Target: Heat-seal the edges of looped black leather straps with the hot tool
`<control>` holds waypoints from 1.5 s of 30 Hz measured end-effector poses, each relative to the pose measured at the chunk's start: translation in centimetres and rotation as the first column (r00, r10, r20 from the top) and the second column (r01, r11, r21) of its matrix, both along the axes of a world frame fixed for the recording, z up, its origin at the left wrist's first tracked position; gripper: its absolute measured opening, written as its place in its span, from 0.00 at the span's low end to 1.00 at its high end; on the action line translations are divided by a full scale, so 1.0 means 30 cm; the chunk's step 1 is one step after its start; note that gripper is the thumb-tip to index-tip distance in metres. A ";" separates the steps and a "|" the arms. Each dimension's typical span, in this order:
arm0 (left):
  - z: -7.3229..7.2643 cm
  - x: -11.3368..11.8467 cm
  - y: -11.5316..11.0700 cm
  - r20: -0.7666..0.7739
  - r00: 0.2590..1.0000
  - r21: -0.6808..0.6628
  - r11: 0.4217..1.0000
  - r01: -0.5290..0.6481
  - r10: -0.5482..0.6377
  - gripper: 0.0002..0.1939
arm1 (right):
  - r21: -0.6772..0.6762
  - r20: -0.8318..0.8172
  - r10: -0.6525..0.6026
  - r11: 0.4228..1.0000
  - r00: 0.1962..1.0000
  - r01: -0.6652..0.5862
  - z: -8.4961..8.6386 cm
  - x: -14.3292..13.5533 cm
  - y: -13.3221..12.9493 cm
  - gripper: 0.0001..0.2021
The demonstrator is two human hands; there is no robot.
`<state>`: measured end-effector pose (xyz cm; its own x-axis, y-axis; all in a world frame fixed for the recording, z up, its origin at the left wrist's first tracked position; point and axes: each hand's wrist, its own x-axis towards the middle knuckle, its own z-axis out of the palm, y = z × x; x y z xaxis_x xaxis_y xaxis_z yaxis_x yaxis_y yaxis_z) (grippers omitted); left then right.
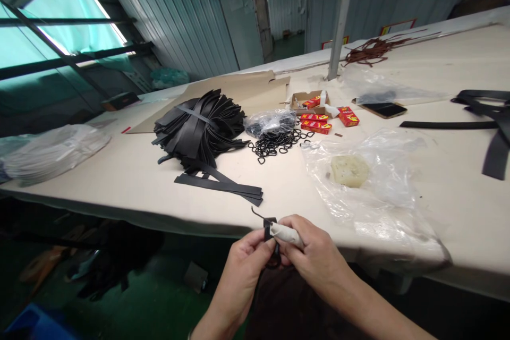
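At the table's front edge, my left hand [247, 257] pinches a short black strap [270, 229], which is bent into a loop. My right hand [314, 249] is closed around a white-wrapped handle [286, 234], its end against the strap. A thin dark hooked rod [258, 213] sticks out on the strap's far side; whether it joins the handle is hidden. Below the fingers hangs a dark ring-like part [274, 260], partly covered. Just beyond my hands lie several loose black strips [219, 185], beside a big tied bundle of black strips [195, 130].
Black metal rings [274, 143] are piled near red and yellow small boxes [316, 126]. To the right, a yellowish waxy lump [349, 171] sits on clear plastic [386, 186], with a phone [380, 109] behind. A metal post [341, 21] rises from the table [139, 175].
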<state>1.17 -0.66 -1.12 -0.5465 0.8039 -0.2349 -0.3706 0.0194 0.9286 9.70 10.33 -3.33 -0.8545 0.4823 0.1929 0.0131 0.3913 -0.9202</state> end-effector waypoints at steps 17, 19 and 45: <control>-0.037 0.039 0.012 -0.377 0.926 -0.068 0.997 -0.026 -0.002 0.10 | 0.801 -0.381 0.243 0.570 0.892 0.186 0.044 0.100 0.064 0.12; -0.039 0.047 0.015 -0.404 0.914 -0.054 0.997 -0.056 0.030 0.10 | 0.793 -0.389 0.236 0.578 0.890 0.193 0.042 0.103 0.069 0.12; 0.004 0.040 0.042 0.153 0.976 -0.074 0.983 0.168 -0.155 0.12 | -0.792 0.068 -0.012 0.608 0.998 0.062 -0.005 0.055 0.016 0.13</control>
<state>2.36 0.59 -1.01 -0.3657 0.8521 -0.3744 -0.4874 0.1674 0.8570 11.34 10.80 -3.46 -0.8288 0.4566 -0.3234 0.0667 -0.4932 -0.8673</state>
